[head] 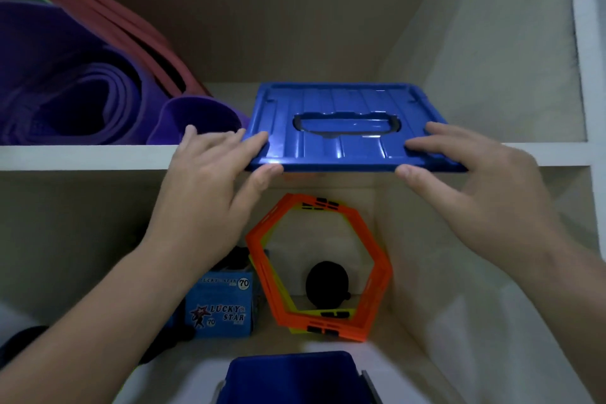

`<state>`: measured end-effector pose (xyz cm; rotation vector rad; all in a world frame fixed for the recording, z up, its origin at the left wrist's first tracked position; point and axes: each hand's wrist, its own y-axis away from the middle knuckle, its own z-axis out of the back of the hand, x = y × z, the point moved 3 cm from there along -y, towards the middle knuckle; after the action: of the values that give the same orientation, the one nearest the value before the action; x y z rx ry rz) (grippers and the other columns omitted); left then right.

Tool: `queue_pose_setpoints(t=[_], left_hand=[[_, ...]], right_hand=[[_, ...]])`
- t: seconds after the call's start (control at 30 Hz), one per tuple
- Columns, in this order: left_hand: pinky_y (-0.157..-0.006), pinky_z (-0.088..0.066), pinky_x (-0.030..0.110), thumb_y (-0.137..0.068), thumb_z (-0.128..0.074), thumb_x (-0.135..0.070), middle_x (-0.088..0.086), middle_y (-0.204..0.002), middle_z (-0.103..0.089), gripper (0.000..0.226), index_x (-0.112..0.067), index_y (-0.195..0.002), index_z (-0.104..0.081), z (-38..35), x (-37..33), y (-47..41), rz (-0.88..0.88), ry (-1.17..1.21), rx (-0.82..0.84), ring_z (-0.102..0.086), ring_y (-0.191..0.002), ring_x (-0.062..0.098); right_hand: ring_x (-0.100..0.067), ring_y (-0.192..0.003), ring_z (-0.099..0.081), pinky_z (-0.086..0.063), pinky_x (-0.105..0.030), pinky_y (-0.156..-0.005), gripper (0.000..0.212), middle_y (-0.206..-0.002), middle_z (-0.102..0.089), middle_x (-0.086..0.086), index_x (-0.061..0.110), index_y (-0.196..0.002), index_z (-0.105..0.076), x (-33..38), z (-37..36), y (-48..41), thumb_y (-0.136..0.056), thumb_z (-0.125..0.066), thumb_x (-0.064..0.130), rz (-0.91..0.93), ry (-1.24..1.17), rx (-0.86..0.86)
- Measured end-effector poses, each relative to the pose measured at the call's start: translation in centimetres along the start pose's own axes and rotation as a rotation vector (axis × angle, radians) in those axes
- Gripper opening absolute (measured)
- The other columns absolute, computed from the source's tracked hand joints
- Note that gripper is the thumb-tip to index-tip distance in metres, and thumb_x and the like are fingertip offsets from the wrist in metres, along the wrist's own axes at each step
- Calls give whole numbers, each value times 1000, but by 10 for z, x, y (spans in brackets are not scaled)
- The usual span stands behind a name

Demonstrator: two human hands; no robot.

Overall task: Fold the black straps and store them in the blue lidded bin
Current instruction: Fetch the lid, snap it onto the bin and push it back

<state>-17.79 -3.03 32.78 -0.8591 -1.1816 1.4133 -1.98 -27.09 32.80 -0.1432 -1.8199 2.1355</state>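
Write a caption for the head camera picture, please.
Left hand and right hand hold the blue lid on the shelf, above orange rings and a blue bin.

The lid (344,128) lies on the shelf (82,156), its front edge jutting past the shelf's lip. The left hand (210,180) pinches its corner at 7 o'clock, the right hand (475,187) the corner at 5 o'clock. The mats (65,92) lie on the same shelf, just beside the lid at its 9 o'clock. Below, at the lid's 6 o'clock, the rings (377,275) stand leaning, with a lump (324,284) behind them and a box (219,311) at their 9 o'clock. The bin (295,377) sits nearest, at their 6 o'clock.
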Motion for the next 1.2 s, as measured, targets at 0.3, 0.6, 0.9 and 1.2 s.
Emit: queue_pose_setpoints(t=[0.3, 0.6, 0.9, 1.2], left_hand=[[-117, -29, 61, -92, -56, -43, 7, -144, -55, 54, -11, -137, -57, 4, -10, 65, -55, 88, -173, -49, -137, 26], [-104, -44, 63, -82, -69, -40, 17, -142, -56, 56, -7, -127, -63, -13, 0, 138, -11, 84, -197, -52, -133, 34], [-116, -35, 32, -88, -67, -43, 20, -142, -54, 56, -9, -132, -59, -35, 17, 221, 6, 25, -59, -51, -130, 32], [-122, -25, 27, -93, -55, -46, 14, -147, -52, 58, -13, -140, -52, -60, 41, 285, 116, 38, 165, -43, -140, 26]], right_hand=[[-18, -144, -43, -45, -49, -110, 43, -147, -55, 2, 24, -116, -72, 10, 5, 68, -80, -69, 47, 115, -9, -144], [-31, -141, -47, -42, -36, -113, 25, -138, -57, -13, 12, -98, -75, 4, -26, 131, -75, -79, 22, 169, -33, -124], [-35, -140, -47, -43, -34, -112, 20, -132, -59, -19, 5, -92, -77, -6, -71, 207, -78, -75, 19, 88, -130, 15], [-30, -140, -48, -45, -36, -109, 23, -138, -58, -9, 12, -94, -78, -24, -115, 261, -83, -70, 30, -34, -241, 205]])
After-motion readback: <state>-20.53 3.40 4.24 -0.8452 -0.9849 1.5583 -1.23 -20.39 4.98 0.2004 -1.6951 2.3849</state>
